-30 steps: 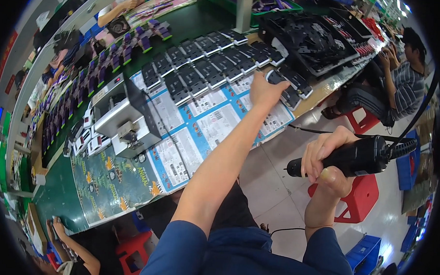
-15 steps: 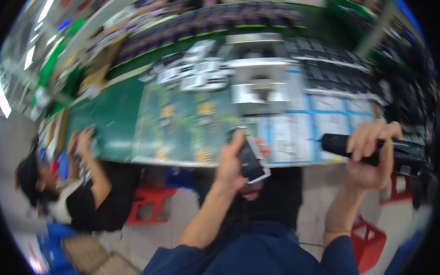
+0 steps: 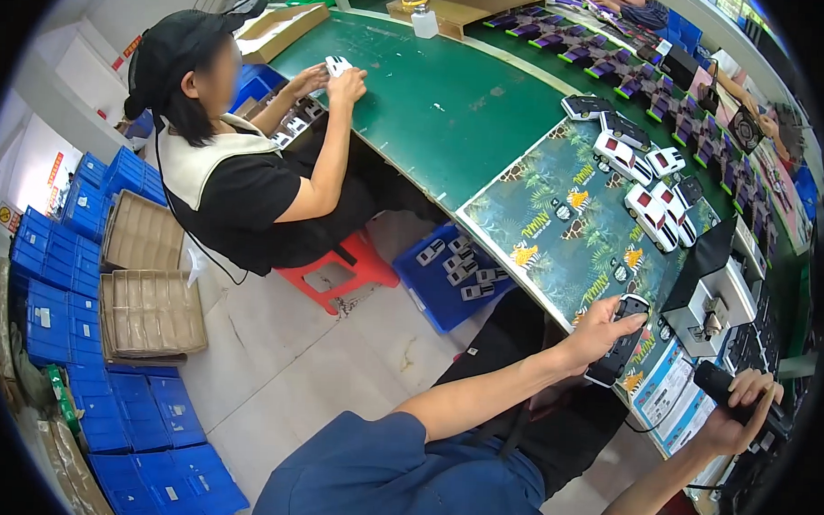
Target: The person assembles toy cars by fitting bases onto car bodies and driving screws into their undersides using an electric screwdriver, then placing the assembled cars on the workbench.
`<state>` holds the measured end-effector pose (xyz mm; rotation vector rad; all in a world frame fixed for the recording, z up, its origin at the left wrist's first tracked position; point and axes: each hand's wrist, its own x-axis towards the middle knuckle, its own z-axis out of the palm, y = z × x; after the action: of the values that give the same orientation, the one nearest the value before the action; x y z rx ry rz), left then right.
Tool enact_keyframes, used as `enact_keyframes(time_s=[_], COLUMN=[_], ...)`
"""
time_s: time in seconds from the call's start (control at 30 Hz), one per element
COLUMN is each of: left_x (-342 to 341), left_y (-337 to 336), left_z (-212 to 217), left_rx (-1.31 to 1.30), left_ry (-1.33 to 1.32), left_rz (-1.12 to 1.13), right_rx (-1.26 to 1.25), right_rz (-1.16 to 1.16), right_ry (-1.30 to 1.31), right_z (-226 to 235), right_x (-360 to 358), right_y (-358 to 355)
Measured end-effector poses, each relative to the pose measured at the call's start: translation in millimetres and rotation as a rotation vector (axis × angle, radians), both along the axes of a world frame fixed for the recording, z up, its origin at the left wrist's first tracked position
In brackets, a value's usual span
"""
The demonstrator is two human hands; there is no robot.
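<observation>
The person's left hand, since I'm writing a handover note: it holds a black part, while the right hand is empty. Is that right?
Not quite: the right hand isn't empty. The head view shows it gripping a black cylindrical tool. The left hand does hold a black part, as you say.

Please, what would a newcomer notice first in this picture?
Probably the blue crates along the left edge, and the co-worker on a red stool, upper left. White toy cars clustered at the far edge of a patterned sheet, upper right, stand out. Lower right, the left grip holds a black toy part, the right grip a black tool.
</observation>
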<state>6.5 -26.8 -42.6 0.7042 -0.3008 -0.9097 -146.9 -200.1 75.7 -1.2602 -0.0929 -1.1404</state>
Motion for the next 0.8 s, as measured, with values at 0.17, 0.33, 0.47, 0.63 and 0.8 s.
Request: enact_keyframes(time_s=[0.17,0.33,0.47,0.63,0.8], left_x=[-6.0,-14.2,-28.1,-14.4,-20.9], left_y=[-12.3,-26.8,-43.2,-21.2,-27.4], left_z=[-0.9,2.3,2.3,7.0,1.1], left_rx=[-0.015,-0.035,-0.043,0.112,0.115], left_ry=[0.096,0.154,0.099,0.072,-0.139], left_rz=[-0.084,-0.152,-0.127,-0.036,-0.056], right_rx=[-0.034,-0.099,-0.080,-0.089,-0.114], right_rz=[-0.048,-0.080,-0.110,-0.081,-0.080], right_ry=[0.014,0.039,0.004,-0.065,-0.079], right_z=[8.2,8.1,15.6,21.9,24.8], right_x=[-3.8,-17.6,-37.9,1.4,1.2], right_y=[-1.0,-13.3,-6.5,10.8,7.4])
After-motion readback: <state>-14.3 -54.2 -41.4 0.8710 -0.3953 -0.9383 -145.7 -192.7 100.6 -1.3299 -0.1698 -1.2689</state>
